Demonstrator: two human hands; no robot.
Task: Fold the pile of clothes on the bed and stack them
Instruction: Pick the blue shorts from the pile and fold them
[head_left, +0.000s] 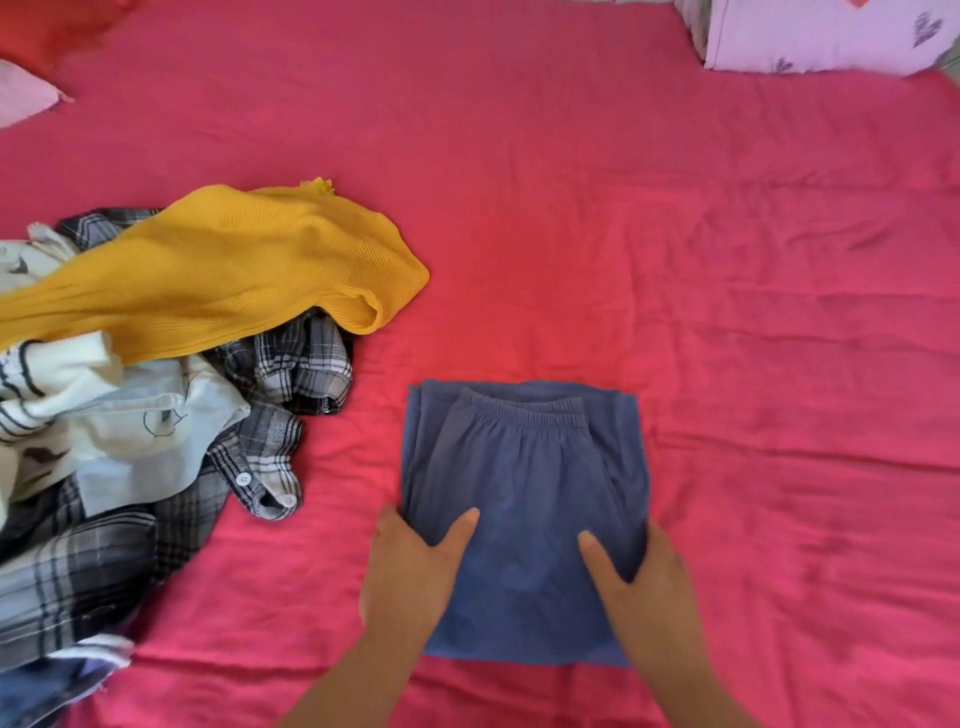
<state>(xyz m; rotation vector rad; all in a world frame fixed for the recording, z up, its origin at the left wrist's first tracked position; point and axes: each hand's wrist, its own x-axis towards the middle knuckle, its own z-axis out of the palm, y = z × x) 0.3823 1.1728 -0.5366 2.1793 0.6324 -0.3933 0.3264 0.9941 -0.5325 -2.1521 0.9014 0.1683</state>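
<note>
The left hand (410, 571) clamps the left edge of a folded blue soft-cloth garment with an elastic waistband (524, 467). Its thumb lies flat on top and its fingers (389, 525) go down at the edge, their tips hidden. The right hand (647, 577) grips the right edge likewise, thumb on top and the other fingers tucked out of sight beside the fold.

The garment lies flat as a neat rectangle on the crumpled pink bed sheet (675, 234), in the lower middle of the view, with the waistband turned away from the person.

To its left, apart from it, sits the pile of unfolded clothes (130, 426). A mustard-yellow ribbed knit top (223, 275) is draped over it, a grey-and-black plaid buttoned shirt (270, 447) spills out below, and white and pale-blue pieces (62, 384) lie between them.

At the far right corner of the bed rests a lilac pillow with small heart prints (821, 36). At the far left corner is a pale pink pillow (23, 93) beside a red cloth (47, 26).
</note>
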